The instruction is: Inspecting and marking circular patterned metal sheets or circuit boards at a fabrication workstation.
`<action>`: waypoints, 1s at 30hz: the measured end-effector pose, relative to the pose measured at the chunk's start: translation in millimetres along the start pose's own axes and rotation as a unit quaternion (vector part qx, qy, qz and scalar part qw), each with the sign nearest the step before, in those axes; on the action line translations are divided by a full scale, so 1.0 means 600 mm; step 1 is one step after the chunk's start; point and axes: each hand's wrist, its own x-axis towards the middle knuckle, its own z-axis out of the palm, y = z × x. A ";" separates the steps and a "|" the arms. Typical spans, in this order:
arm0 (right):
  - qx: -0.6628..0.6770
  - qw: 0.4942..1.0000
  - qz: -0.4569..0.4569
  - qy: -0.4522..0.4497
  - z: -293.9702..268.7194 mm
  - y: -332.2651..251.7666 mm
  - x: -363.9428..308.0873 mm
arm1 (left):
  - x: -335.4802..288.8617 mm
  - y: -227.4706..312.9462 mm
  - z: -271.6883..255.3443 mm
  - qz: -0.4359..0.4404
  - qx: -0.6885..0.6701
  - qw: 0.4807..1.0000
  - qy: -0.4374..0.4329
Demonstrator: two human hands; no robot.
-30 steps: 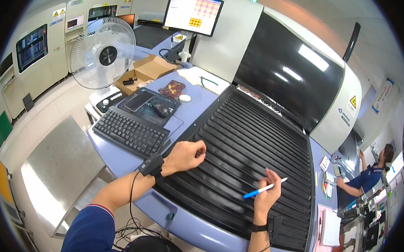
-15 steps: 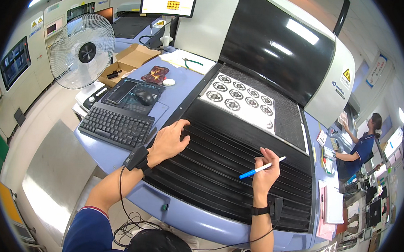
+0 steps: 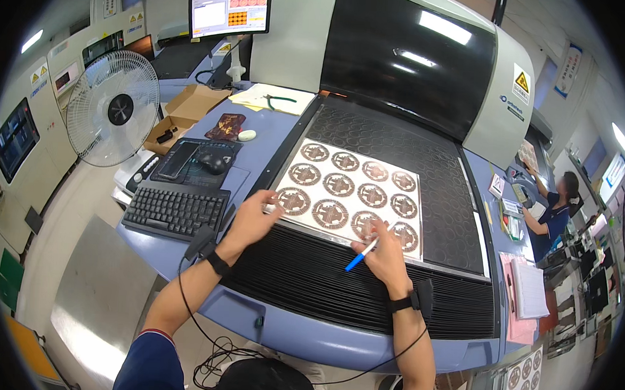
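A flat whitish panel [image 3: 322, 176] with rows of dark round patterns lies on the black machine bed [image 3: 452, 201]. My left hand [image 3: 252, 220] is at the panel's front left corner, its thumb and fingers apart; whether they touch the panel I cannot tell. My right hand [image 3: 388, 259] is over the panel's front edge toward the right, holding a white marker pen with a blue end [image 3: 358, 260]. The pen slants, blue end toward me. Black ribbed bellows [image 3: 350, 287] stretch in front of the panel.
A dark glossy hood [image 3: 402, 59] rises behind the bed. On the left stand a keyboard [image 3: 176, 210], a mouse [image 3: 215, 162], a fan [image 3: 114, 110] and a monitor [image 3: 230, 10]. Green-handled pliers [image 3: 280, 99] lie on paper. A co-worker [image 3: 552, 212] stands at the right.
The bed has slid toward me with the panel, and the bellows have folded together. Both hands are now at the panel's front edge. The view has shifted a little.
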 end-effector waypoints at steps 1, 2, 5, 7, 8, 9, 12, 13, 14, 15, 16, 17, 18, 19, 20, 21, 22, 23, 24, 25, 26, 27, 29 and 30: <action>0.000 1.000 0.001 0.008 0.001 0.002 -0.001 | 0.005 0.012 -0.011 -0.033 -0.057 0.998 0.014; -0.054 0.997 -0.054 0.021 0.001 0.003 -0.002 | 0.013 0.004 -0.017 -0.029 -0.160 0.986 0.039; -0.126 0.983 -0.107 0.081 -0.006 0.001 -0.002 | 0.003 0.059 -0.018 -0.054 -0.353 0.932 0.060; -0.117 0.980 -0.092 0.135 -0.017 -0.040 -0.011 | -0.028 0.082 -0.005 -0.046 -0.476 0.874 0.089; -0.093 0.992 -0.019 0.087 -0.020 -0.068 -0.024 | -0.056 0.096 -0.001 -0.054 -0.464 0.884 0.014; -0.120 0.984 -0.076 0.105 -0.014 -0.098 -0.042 | -0.090 0.118 -0.002 -0.062 -0.449 0.890 -0.057; 0.063 0.997 -0.029 -0.034 -0.047 -0.187 -0.115 | -0.169 0.146 -0.003 -0.116 -0.469 0.872 -0.070; 0.130 0.990 -0.041 -0.040 -0.065 -0.209 -0.146 | -0.195 0.141 -0.020 -0.138 -0.437 0.888 -0.045; 0.142 0.990 -0.022 -0.006 -0.081 -0.215 -0.171 | -0.228 0.143 -0.042 -0.126 -0.455 0.882 -0.005; 0.152 0.988 -0.003 0.028 -0.098 -0.206 -0.192 | -0.261 0.142 -0.061 -0.114 -0.472 0.874 0.035; 0.303 0.945 0.056 0.105 -0.092 -0.180 -0.218 | -0.291 0.127 -0.081 -0.080 -0.475 0.873 0.070; 0.380 0.909 0.036 0.166 -0.085 -0.149 -0.231 | -0.321 0.106 -0.108 -0.048 -0.474 0.873 0.103; 0.402 0.901 0.054 0.156 -0.083 -0.118 -0.250 | -0.354 0.083 -0.140 -0.065 -0.434 0.891 0.119; 0.425 0.891 0.067 0.143 -0.085 -0.098 -0.263 | -0.382 0.067 -0.164 -0.079 -0.392 0.906 0.138; 0.380 0.906 0.119 0.142 -0.078 -0.105 -0.260 | -0.398 0.061 -0.168 -0.093 -0.387 0.909 0.126; 0.371 0.908 0.170 0.095 -0.080 -0.117 -0.258 | -0.413 0.062 -0.173 -0.106 -0.376 0.910 0.141; 0.388 0.900 0.186 0.073 -0.062 -0.113 -0.262 | -0.413 0.049 -0.171 -0.118 -0.367 0.911 0.148; 0.405 0.891 0.200 0.051 -0.046 -0.110 -0.268 | -0.412 0.031 -0.168 -0.131 -0.366 0.912 0.130; 0.404 0.889 0.207 0.057 -0.037 -0.112 -0.271 | -0.418 0.016 -0.165 -0.112 -0.352 0.920 0.130; 0.343 0.918 0.185 0.075 -0.030 -0.115 -0.275 | -0.423 0.005 -0.165 -0.092 -0.339 0.927 0.129; 0.280 0.942 0.162 0.091 -0.027 -0.116 -0.279 | -0.429 -0.004 -0.169 -0.094 -0.340 0.928 0.122; 0.280 0.941 0.166 0.094 -0.025 -0.121 -0.280 | -0.432 -0.005 -0.174 -0.095 -0.335 0.929 0.128; 0.227 0.960 0.139 0.085 -0.026 -0.129 -0.282 | -0.436 -0.011 -0.177 -0.098 -0.329 0.930 0.130; 0.220 0.962 0.136 0.090 -0.024 -0.130 -0.283 | -0.436 -0.003 -0.177 -0.094 -0.321 0.932 0.136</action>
